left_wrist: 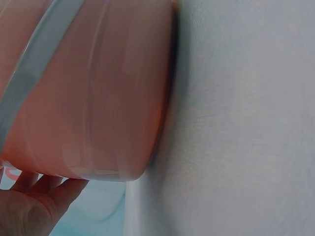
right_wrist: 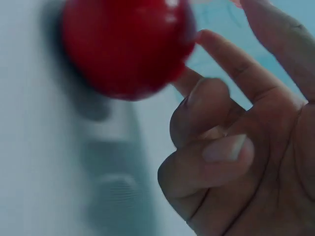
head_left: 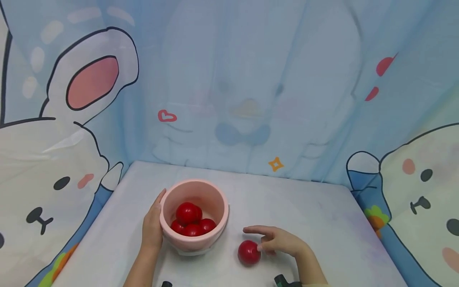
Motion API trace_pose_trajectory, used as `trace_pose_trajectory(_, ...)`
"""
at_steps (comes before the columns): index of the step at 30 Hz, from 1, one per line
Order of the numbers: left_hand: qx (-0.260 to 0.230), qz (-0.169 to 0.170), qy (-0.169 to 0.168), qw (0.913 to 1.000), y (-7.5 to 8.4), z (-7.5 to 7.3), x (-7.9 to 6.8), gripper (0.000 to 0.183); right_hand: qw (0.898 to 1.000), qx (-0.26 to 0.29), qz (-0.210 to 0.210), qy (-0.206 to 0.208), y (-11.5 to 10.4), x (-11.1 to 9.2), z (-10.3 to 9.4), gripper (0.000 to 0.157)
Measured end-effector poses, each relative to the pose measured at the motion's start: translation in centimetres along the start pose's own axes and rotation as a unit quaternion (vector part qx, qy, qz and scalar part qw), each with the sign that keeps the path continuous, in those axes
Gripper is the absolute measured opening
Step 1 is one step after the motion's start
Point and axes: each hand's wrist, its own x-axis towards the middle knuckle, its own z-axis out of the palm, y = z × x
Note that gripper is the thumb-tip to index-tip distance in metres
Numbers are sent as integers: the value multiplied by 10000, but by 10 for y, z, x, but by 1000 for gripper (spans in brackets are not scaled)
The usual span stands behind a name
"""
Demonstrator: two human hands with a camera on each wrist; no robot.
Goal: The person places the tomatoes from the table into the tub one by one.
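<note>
A pink bowl (head_left: 218,199) stands on the white table with several red balls (head_left: 187,213) inside. My left hand (head_left: 153,227) lies along the bowl's left side, fingers fairly straight and fingertips at its wall; in the left wrist view the bowl (left_wrist: 123,98) fills much of the picture. Right of the bowl is a single red ball (head_left: 248,253). My right hand (head_left: 281,241) is beside it, one finger stretched out past the ball and one fingertip at its right edge. In the right wrist view, two fingers (right_wrist: 206,167) curl toward the palm, away from the ball (right_wrist: 128,44).
A pale band (left_wrist: 44,49) runs across the bowl's outside. The white tabletop (head_left: 305,207) ends at a blue curtain (head_left: 201,79) printed with cartoon animals, which also hangs on both sides. Dark wrist-worn pieces (head_left: 283,281) show at the bottom edge.
</note>
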Motion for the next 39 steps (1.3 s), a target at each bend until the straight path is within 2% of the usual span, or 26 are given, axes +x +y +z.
trace_pose_trajectory(7,-37,-11,25,10000,0,0,0,47,9982,574,150,8,13,1,14,65)
trace_pose_trajectory(11,32,-2,46,10000,0,1,-1,48,9982,582,129,25,18,1,16,65)
trace_pose_trajectory(18,-62,16,39,10000,0,2,0,47,9971,684,329,99,23,0,15,59)
trace_pose_trajectory(24,-96,3,42,9999,-1,2,-1,44,9972,568,390,296,29,0,15,52)
trace_pose_trajectory(33,-50,-11,55,10000,0,1,-1,43,9981,465,119,389,34,3,15,50)
trace_pose_trajectory(39,-72,0,36,10000,-1,1,0,45,9968,303,229,710,30,5,10,53)
